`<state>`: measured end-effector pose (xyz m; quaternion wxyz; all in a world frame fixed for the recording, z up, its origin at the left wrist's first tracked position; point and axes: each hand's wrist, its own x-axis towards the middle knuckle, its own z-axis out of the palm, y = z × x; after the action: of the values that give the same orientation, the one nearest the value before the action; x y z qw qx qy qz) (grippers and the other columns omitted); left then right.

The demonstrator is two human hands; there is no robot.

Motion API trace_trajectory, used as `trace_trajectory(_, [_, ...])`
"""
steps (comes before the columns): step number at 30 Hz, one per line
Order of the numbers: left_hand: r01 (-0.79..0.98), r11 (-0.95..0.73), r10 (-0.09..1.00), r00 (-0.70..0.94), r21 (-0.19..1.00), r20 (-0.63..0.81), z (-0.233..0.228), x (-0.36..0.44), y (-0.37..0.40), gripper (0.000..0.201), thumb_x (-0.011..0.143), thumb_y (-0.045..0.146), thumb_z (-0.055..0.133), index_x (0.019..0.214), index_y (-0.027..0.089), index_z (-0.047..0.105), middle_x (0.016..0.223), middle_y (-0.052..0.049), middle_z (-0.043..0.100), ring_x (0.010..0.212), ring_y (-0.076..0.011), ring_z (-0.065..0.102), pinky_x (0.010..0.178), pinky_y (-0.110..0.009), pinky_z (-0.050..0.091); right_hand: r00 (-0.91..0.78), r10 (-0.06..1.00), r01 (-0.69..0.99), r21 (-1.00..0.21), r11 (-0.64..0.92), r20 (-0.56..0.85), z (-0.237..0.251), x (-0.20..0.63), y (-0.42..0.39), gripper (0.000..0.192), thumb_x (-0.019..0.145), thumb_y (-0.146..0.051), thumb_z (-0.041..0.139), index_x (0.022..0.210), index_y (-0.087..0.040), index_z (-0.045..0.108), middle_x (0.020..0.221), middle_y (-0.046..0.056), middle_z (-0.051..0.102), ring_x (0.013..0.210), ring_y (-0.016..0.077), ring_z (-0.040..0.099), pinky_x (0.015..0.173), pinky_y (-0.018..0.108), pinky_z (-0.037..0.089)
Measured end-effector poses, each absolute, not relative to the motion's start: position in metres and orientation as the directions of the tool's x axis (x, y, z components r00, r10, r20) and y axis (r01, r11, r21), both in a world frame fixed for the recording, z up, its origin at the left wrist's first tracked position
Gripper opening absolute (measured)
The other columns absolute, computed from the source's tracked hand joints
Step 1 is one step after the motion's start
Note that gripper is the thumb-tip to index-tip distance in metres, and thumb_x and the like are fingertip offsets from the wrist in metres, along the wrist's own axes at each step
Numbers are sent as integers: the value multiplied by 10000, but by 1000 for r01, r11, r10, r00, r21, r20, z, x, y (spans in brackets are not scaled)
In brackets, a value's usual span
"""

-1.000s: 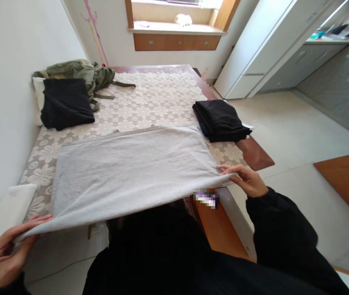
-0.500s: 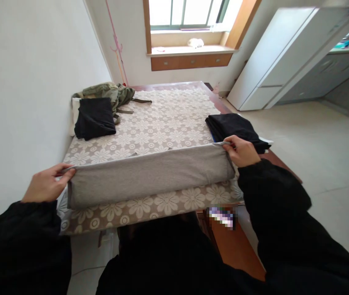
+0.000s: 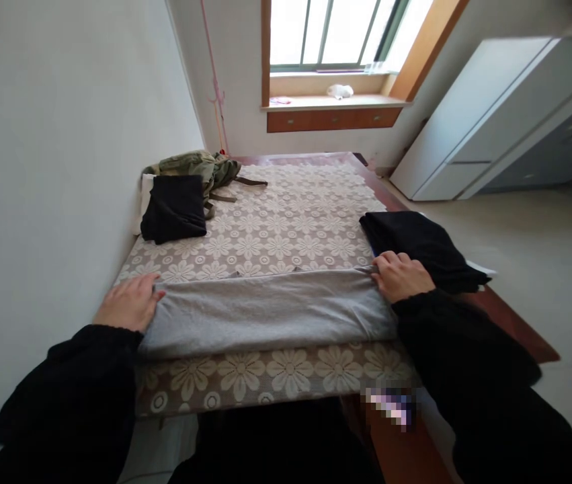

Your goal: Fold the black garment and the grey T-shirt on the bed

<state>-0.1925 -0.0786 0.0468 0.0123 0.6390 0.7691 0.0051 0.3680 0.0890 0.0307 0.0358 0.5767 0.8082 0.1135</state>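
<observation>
Head view: left hand [image 3: 127, 304] and right hand [image 3: 399, 275] press flat, unclenched, on gray cloth [image 3: 265, 312].

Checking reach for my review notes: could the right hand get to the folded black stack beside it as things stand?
Probably yes. The right hand rests on the grey cloth at its right end, and the folded black stack lies just beyond it on the table, with nothing between them.

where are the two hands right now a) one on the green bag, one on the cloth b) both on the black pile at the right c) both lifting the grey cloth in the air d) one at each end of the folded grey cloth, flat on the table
d: the left hand and right hand rest at opposite ends of the folded grey cloth, which lies flat on the table.
</observation>
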Motion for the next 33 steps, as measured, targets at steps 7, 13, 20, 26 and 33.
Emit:
trace_trajectory(7, [983, -157, 978, 141, 96, 153, 24, -17, -86, 560, 1107, 347, 326, 1631, 193, 451, 1678, -79, 509, 1609, -287, 379, 1323, -545, 323, -622, 719, 733, -92, 674, 311, 37, 232, 0, 464, 1073, -259, 456, 1498, -186, 628, 1583, 99, 604, 1467, 289, 526, 1201, 453, 438])
trace_trajectory(13, [985, -125, 983, 107, 116, 150, -21, 20, -66, 625, 1067, 341, 393, 1658, 138, 416, 1723, -101, 417, 1637, -324, 315, 1340, -584, 277, -638, 730, 716, -160, 679, 244, -28, 175, -8, 617, 1051, -285, 465, 1664, -222, 459, 1712, 78, 441, 1596, 342, 376, 1311, 550, 262])
trace_trajectory(20, [983, -135, 976, 110, 126, 190, -30, 17, -72, 698, 1042, 354, 449, 1697, 146, 323, 1744, -102, 365, 1654, -325, 269, 1363, -580, 209, -619, 735, 727, -154, 670, 276, -48, 180, -8, 623, 1059, -311, 435, 1663, -160, 443, 1743, 83, 378, 1632, 321, 304, 1345, 540, 174])
trace_trajectory(26, [983, -128, 975, 100, 133, 200, -30, 18, -69, 675, 1052, 327, 419, 1698, 154, 326, 1749, -83, 356, 1659, -306, 253, 1374, -563, 169, -622, 738, 729, -151, 668, 260, -47, 178, -8, 617, 1070, -313, 397, 1652, -115, 450, 1751, 95, 357, 1628, 324, 310, 1347, 537, 165])
trace_trajectory(33, [981, -108, 980, 79, 158, 180, -29, 19, -69, 648, 1067, 315, 367, 1696, 168, 327, 1748, -62, 353, 1657, -294, 267, 1358, -611, 213, -597, 746, 735, -171, 656, 293, -49, 177, -8, 686, 1064, -322, 409, 1707, -98, 326, 1719, 148, 407, 1622, 309, 335, 1342, 528, 198])
